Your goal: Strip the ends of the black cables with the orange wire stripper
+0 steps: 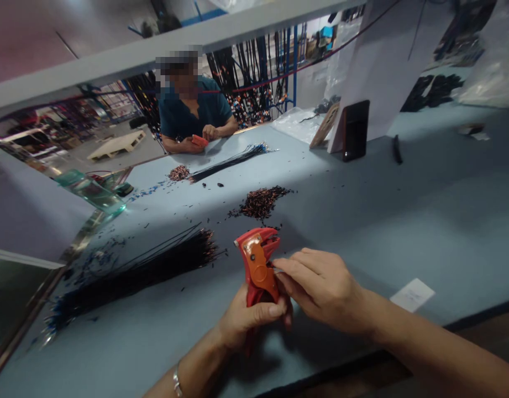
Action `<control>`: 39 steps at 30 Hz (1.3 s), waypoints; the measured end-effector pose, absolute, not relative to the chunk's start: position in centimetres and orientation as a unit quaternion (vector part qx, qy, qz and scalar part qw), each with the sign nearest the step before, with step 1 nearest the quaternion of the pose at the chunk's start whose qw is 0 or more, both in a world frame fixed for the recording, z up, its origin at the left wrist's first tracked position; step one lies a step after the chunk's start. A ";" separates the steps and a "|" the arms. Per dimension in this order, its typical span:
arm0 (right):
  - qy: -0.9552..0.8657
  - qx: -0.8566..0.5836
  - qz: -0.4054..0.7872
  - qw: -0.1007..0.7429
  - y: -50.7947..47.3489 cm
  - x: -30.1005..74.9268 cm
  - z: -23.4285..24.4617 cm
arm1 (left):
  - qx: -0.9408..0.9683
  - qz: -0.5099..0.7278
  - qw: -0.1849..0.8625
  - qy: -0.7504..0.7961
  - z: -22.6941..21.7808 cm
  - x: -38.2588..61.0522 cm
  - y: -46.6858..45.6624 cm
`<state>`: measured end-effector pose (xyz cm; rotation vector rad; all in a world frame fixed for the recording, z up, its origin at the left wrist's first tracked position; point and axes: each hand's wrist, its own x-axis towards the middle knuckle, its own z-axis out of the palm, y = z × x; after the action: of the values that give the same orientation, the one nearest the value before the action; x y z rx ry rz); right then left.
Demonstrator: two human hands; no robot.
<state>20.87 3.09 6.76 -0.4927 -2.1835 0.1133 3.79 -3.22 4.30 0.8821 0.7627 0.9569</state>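
My left hand [248, 318] is wrapped round the handles of a red and orange wire stripper [258, 262], which stands upright with its jaws at the top. At the side of the tool, just under the jaws, my right hand [320, 282] has its fingertips pinched together. Whatever lies between those fingertips is too small or hidden to make out. A thick bundle of black wires [146, 276] lies to the left, copper-coloured ends toward the tool. Beyond the stripper is a heap of small black and copper-coloured pieces [262, 203].
Across the table [403, 221], a person [194, 110] holds a red tool. Near them lie another black wire bundle [233, 160] and a copper-coloured heap [179, 173]. A phone [356, 131] leans at the back, a greenish bottle [90, 190] lies left, and a paper slip [413, 294] sits right.
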 end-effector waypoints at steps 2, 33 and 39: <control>-0.874 -0.212 0.053 0.434 3.1 21.0 6.8 | 0.397 0.446 0.728 0.337 4.3 3.9 -3.2; -0.855 -0.235 -0.028 0.462 2.5 20.5 6.9 | 0.434 0.408 0.718 0.361 5.2 4.2 -3.5; -0.854 -0.235 -0.031 0.463 2.5 20.5 6.8 | 0.437 0.401 0.716 0.369 4.8 4.2 -3.6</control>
<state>20.48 2.51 6.81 -0.5766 -2.0989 -0.0761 4.19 -3.61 4.80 0.9670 0.8169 0.8886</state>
